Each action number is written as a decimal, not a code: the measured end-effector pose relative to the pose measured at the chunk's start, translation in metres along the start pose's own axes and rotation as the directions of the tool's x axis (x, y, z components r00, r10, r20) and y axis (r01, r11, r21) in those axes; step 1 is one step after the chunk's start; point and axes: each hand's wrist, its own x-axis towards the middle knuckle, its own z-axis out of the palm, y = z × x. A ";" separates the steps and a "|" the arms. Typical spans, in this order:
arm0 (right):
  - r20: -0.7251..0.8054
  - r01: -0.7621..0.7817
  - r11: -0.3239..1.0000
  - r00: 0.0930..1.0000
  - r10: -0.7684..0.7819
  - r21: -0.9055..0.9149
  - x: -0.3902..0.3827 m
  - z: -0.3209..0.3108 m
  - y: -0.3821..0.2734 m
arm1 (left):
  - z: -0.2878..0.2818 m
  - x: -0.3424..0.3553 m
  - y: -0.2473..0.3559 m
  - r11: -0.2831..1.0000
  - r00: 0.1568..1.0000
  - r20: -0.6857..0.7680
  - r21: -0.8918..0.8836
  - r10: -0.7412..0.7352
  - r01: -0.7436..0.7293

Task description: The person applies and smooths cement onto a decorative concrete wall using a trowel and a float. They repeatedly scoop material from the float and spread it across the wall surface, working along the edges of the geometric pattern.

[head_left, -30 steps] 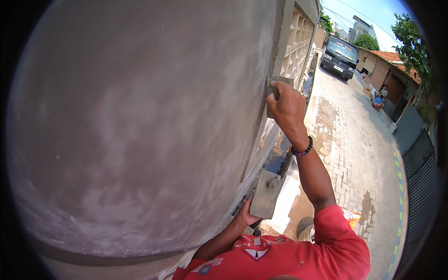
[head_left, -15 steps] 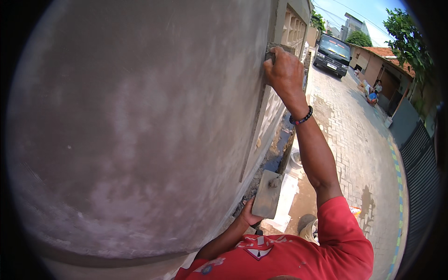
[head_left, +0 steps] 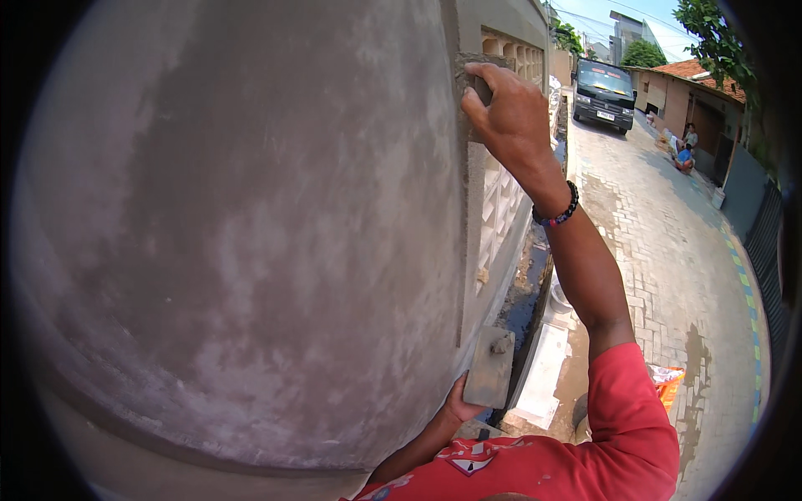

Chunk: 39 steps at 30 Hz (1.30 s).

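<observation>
A broad grey plastered wall (head_left: 292,250) fills the left and middle of the view. My right hand (head_left: 514,121) is raised at the wall's far vertical edge, fingers curled round the dark handle of a plastering float (head_left: 493,61). The float rests at that corner, largely covered by my hand. Lower down, close to the wall, my left hand (head_left: 460,402) grips the near side of a flat grey mortar board (head_left: 486,376). A small lump of mortar (head_left: 499,345) sits on the board.
Beyond the corner, the wall has pale openwork blocks (head_left: 494,196). A ditch with dark water (head_left: 524,305) runs below, beside a white slab (head_left: 541,376). A dark van (head_left: 603,93) stands on the paved lane (head_left: 652,225). Two people (head_left: 686,150) are at the far right.
My view has shifted, so the wall edge sits further left and the lane further right. My right hand with the float appears slightly higher; the mortar board remains in my left hand.
</observation>
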 end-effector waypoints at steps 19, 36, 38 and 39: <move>0.287 -0.160 0.976 0.937 0.197 -0.149 -0.051 0.011 0.013 | 0.007 0.006 0.001 0.950 0.980 0.195 -0.298 -0.032 0.090; 0.349 -0.052 0.957 0.924 0.154 -0.285 -0.019 0.015 0.007 | 0.017 0.020 0.004 0.960 0.977 0.208 -0.262 -0.049 0.104; 0.409 -0.077 0.959 0.893 0.188 -0.273 -0.033 0.004 0.002 | 0.026 0.018 0.007 0.962 0.977 0.207 -0.256 -0.042 0.096; 0.390 -0.085 0.962 0.902 0.185 -0.260 -0.030 -0.003 -0.002 | 0.028 0.018 0.007 0.961 0.978 0.205 -0.260 -0.039 0.093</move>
